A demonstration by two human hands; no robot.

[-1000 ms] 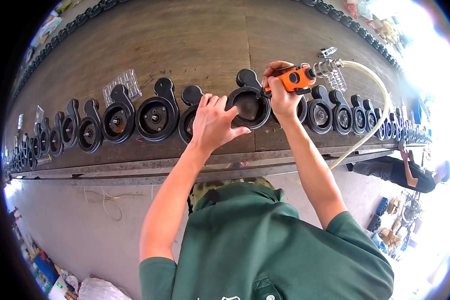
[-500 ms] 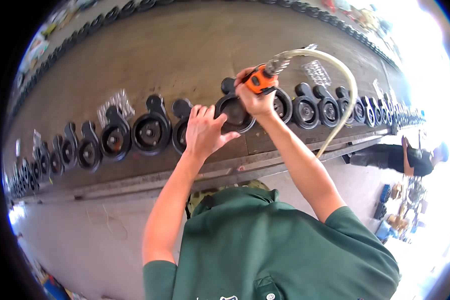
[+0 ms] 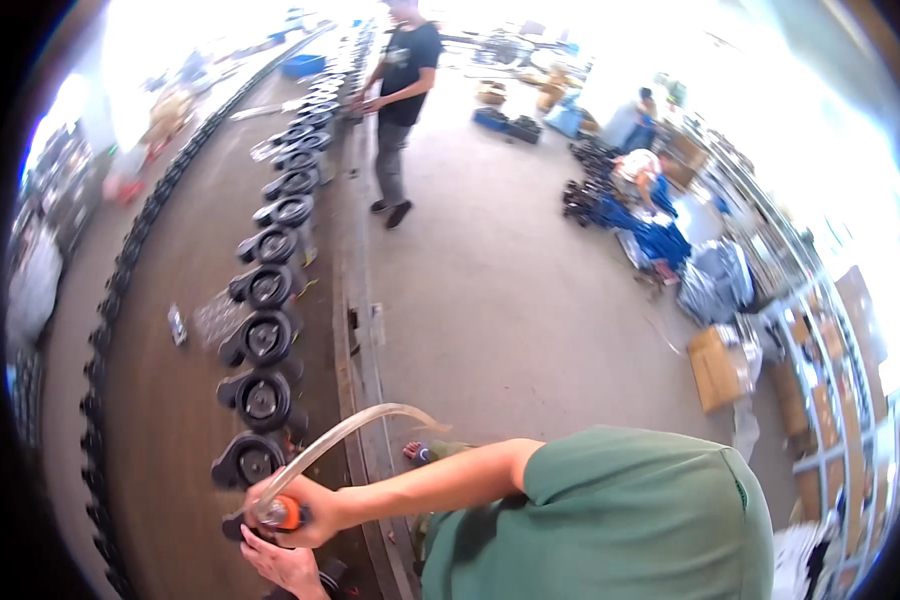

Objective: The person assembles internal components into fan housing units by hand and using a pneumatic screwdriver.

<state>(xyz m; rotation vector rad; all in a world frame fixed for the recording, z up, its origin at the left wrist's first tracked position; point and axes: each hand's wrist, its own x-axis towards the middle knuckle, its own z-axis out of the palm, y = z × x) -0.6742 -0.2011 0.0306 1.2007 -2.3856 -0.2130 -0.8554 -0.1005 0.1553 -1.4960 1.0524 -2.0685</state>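
Note:
My right hand (image 3: 318, 512) is wrapped round an orange air tool (image 3: 288, 513), seen from above, with a pale clear hose (image 3: 345, 428) arching from it to the right. Just below, my left hand (image 3: 285, 566) lies with its fingers stretched out against a black part (image 3: 232, 526) under the tool. Most of that part, and the tool's tip, are hidden by my hands. Directly beyond them sits a black wheel-like part (image 3: 252, 461) with a round hub and a rounded lug. Similar parts, such as this black wheel (image 3: 262, 399), run away in a row.
The row stands on a long brown workbench (image 3: 170, 420) with a metal edge (image 3: 355, 350). A clear plastic tray (image 3: 220, 318) lies beside it. A standing person (image 3: 407, 85) works farther along. Rightward are a cardboard box (image 3: 717, 370), blue bags (image 3: 660, 240) and shelving (image 3: 840, 420).
My view has swung to the right, so the bench now runs away from me and the hands appear at lower left. The orange tool remains in my right hand; my left hand stays beside it.

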